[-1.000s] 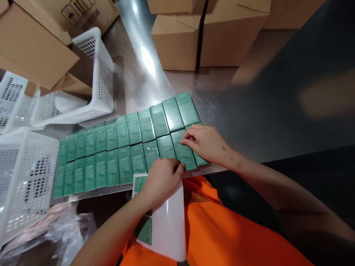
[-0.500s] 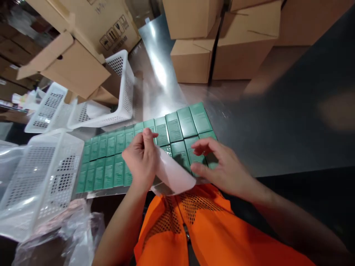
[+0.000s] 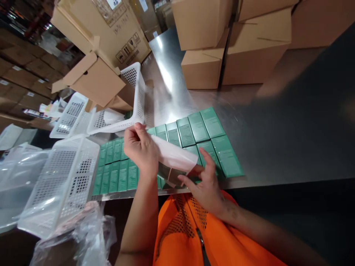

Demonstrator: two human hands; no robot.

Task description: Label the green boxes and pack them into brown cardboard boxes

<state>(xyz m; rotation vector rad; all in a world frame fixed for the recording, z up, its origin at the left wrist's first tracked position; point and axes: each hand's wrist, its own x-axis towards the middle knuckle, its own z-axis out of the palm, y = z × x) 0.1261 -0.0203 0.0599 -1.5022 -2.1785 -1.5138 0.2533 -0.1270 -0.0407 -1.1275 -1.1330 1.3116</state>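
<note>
My left hand [image 3: 141,149] is closed on a curled white sheet of stickers [image 3: 177,153], gripping its left end. Dark rectangular stickers [image 3: 176,176] show on the lower part of the sheet. At its lower right corner is my right hand [image 3: 206,184], thumb over the sticker's edge, some fingers partly hidden behind the sheet, the index finger raised apart. Under and around both hands lie green boxes [image 3: 227,155] in two rows along the table's front edge. The sheet and my left hand cover some of them.
White perforated baskets [image 3: 59,181] stand at the left, one holding an open carton [image 3: 97,79]. Brown cartons [image 3: 202,68] are stacked at the back of the metal table [image 3: 277,136]. Clear plastic bags [image 3: 94,232] hang below the table's edge at left.
My right hand has moved left and down from above the boxes to the sheet's corner. The sheet has tilted up, showing more of its stickers. The view has shifted left.
</note>
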